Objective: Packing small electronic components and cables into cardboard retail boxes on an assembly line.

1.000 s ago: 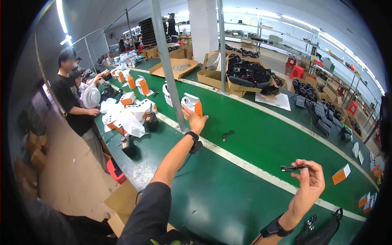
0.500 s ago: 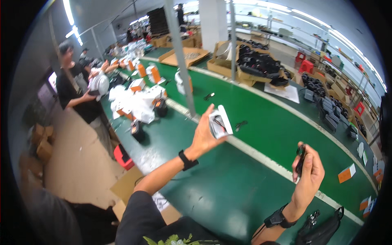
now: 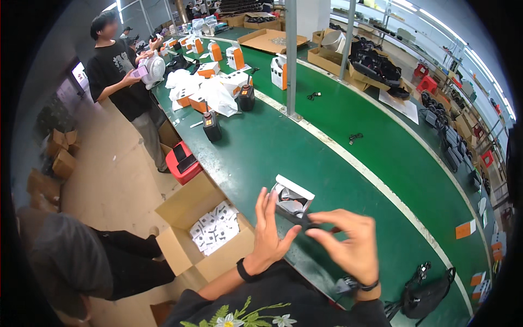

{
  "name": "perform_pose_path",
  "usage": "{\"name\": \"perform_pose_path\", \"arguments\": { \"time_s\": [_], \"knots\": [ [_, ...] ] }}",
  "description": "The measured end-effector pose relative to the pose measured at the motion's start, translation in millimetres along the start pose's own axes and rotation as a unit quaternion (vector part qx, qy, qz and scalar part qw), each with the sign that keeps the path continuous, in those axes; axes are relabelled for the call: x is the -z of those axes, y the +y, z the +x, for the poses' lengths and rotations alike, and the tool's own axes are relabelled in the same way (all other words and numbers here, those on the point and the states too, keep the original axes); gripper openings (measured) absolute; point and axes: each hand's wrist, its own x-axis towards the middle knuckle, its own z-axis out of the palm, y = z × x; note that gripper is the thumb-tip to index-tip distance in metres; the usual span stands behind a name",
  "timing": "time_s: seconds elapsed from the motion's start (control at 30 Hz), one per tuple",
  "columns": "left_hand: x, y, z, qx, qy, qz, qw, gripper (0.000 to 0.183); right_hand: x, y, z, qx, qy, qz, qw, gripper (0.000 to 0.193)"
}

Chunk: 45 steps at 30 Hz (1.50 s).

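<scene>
A small open box (image 3: 294,189) with white flaps stands on the green table in front of me, with a clear bag and dark contents inside. My right hand (image 3: 348,240) pinches a bundled black cable (image 3: 303,220) between thumb and fingers at the box's near side. Beside the box's left wall is my left hand (image 3: 271,231), its fingers stretched out and spread. Its thumb reaches close to the cable; whether it touches is unclear.
Below the table edge sits an open carton (image 3: 210,261) of white printed pieces. A red stool (image 3: 184,170) holds dark phone-like items. Two black devices (image 3: 211,128) and white-orange boxes (image 3: 235,57) stand farther left. A black pouch (image 3: 427,294) lies right. A co-worker (image 3: 122,82) holds a white fan.
The box has left my left hand's grasp and come down nearer to me on the table. My right hand has brought the cable leftward to it. My view has shifted.
</scene>
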Motion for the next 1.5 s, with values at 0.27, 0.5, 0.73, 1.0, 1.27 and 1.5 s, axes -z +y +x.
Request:
{"name": "perform_pose_path", "arguments": {
  "time_s": [0.27, 0.5, 0.73, 1.0, 1.27, 1.5],
  "knots": [
    [10.3, -36.9, 9.7, -0.182, 0.039, 0.214, 0.959, 0.038, -87.5, 72.2, 7.0, 0.066, 0.142, -0.266, 0.951, 0.016],
    [18.1, -34.3, 28.9, -0.183, -0.026, 0.216, 0.959, 0.035, -105.1, 84.0, 11.9, -0.01, 0.06, -0.418, 0.907, 0.01],
    [20.5, -53.7, 47.2, -0.219, 0.022, 0.06, 0.974, 0.04, -106.5, 91.0, 8.7, -0.042, -0.02, -0.43, 0.902, 0.028],
    [26.1, -26.9, 98.7, -0.012, -0.103, -0.013, 0.994, 0.089, -74.2, 81.3, -1.2, 0.037, -0.027, -0.254, 0.966, 0.047],
    [10.9, -83.0, 87.8, -0.029, -0.143, -0.133, 0.98, 0.07, -83.2, 112.5, -18.6, 0.145, 0.096, -0.236, 0.956, 0.01],
    [22.5, -85.2, 77.9, -0.171, -0.175, -0.129, 0.961, 0.043, -77.5, 135.1, -34.8, 0.148, 0.097, -0.19, 0.966, 0.024]
  ]
}}
